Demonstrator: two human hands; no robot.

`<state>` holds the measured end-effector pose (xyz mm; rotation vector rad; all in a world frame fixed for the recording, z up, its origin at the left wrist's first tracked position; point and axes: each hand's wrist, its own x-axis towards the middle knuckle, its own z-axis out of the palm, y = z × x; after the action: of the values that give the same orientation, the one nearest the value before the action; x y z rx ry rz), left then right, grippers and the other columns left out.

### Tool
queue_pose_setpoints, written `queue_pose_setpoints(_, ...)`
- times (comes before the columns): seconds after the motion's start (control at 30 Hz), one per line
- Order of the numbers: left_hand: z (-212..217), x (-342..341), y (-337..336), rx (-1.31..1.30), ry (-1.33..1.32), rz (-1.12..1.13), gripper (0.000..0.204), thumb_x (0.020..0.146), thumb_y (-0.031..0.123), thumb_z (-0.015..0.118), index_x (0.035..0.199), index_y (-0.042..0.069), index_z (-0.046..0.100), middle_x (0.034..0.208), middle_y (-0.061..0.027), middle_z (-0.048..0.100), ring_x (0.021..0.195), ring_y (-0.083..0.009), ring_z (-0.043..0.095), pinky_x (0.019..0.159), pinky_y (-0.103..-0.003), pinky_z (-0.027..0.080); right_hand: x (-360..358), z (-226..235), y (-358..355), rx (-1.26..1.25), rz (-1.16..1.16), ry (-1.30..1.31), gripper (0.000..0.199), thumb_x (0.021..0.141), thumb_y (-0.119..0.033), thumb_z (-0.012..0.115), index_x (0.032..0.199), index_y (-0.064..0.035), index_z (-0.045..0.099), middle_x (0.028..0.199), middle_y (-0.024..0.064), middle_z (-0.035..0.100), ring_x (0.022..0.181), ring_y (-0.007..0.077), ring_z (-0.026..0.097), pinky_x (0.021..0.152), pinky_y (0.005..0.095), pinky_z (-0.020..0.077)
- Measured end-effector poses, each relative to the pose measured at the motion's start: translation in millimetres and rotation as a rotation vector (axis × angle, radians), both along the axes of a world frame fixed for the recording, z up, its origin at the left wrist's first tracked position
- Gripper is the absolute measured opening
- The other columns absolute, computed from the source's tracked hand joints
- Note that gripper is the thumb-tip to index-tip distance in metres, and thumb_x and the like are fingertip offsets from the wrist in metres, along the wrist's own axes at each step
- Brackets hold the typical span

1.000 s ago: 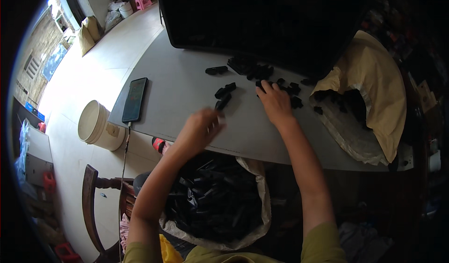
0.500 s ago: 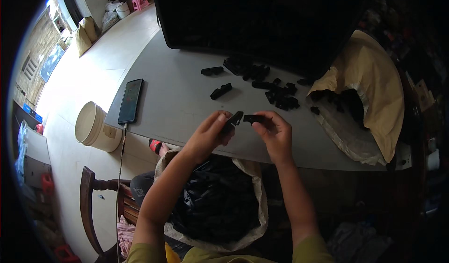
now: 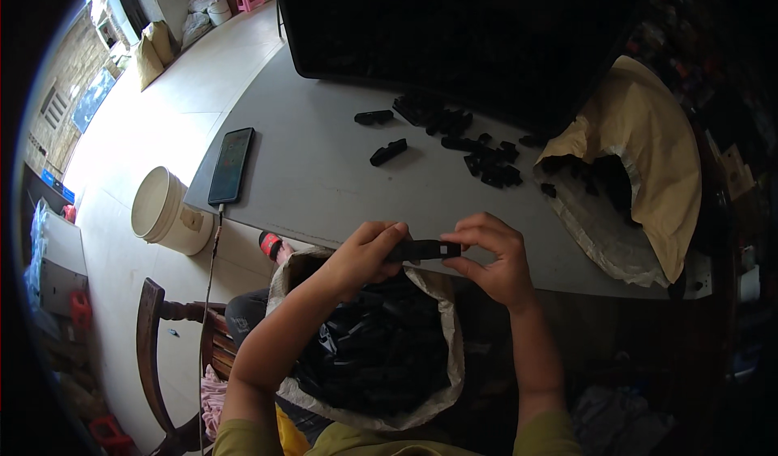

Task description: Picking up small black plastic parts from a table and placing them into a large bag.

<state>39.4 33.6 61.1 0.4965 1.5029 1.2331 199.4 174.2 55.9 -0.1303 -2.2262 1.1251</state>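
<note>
Hands, left [image 3: 361,255] and right [image 3: 494,257], pinch opposite ends of a black plastic piece [image 3: 423,250] between them.

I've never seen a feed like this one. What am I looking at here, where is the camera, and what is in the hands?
There is no machine: this is a person's two bare hands, seen from a wide-angle camera worn on the head and looking down, so straight edges bend. The left hand and right hand hold one small black part between them, above an open sack filled with more black pieces. On the grey table lie loose black parts, a phone and a tan bag lying open. A white bucket stands on the floor.
</note>
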Motion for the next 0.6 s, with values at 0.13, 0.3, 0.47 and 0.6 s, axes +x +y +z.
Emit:
queue_pose_setpoints(0.13, 3, 3, -4, -0.009, 0.058, -0.082, 0.04, 0.096, 0.039, 0.042, 0.092, 0.004, 0.058, 0.059, 0.0013, 0.045, 0.048, -0.0057, 0.038, 0.043, -0.02, 0.03, 4, 3, -8, -0.068, -0.001, -0.064, 0.032, 0.061, -0.005, 0.079, 0.091, -0.0049, 0.069, 0.085, 0.0031, 0.06, 0.075, 0.014, 0.059, 0.065, 0.0256, 0.0481)
queue_pose_setpoints(0.3, 8, 11, -7, -0.047, 0.078, -0.069, 0.048, 0.097, 0.046, 0.038, 0.094, 0.003, 0.059, 0.064, 0.0001, 0.05, 0.053, -0.0072, 0.044, 0.048, -0.02, 0.036, -4, -5, -15, 0.074, 0.039, -0.03, 0.032, 0.06, -0.007, 0.08, 0.09, -0.0059, 0.07, 0.086, 0.0027, 0.06, 0.081, 0.0168, 0.057, 0.071, 0.0286, 0.0473)
queue_pose_setpoints(0.47, 7, 10, -24, -0.058, 0.145, -0.058, 0.05, 0.096, 0.047, 0.04, 0.092, 0.002, 0.061, 0.072, -0.0048, 0.057, 0.06, -0.0149, 0.053, 0.058, -0.025, 0.045, -1, -13, -22, -0.05, 0.136, -0.095, 0.03, 0.064, -0.011, 0.08, 0.092, -0.0068, 0.069, 0.097, 0.0035, 0.058, 0.087, 0.017, 0.056, 0.075, 0.0292, 0.0473)
queue_pose_setpoints(0.6, 1, -13, -48, 0.299, 0.717, -0.753, 0.033, 0.09, 0.035, 0.057, 0.085, 0.003, 0.066, 0.083, -0.0111, 0.062, 0.076, -0.0231, 0.061, 0.068, -0.03, 0.05, 10, -30, 24, -0.133, -0.1, -0.165, 0.019, 0.078, -0.013, 0.07, 0.096, -0.0049, 0.068, 0.098, 0.0044, 0.056, 0.087, 0.0143, 0.056, 0.07, 0.0267, 0.0478)
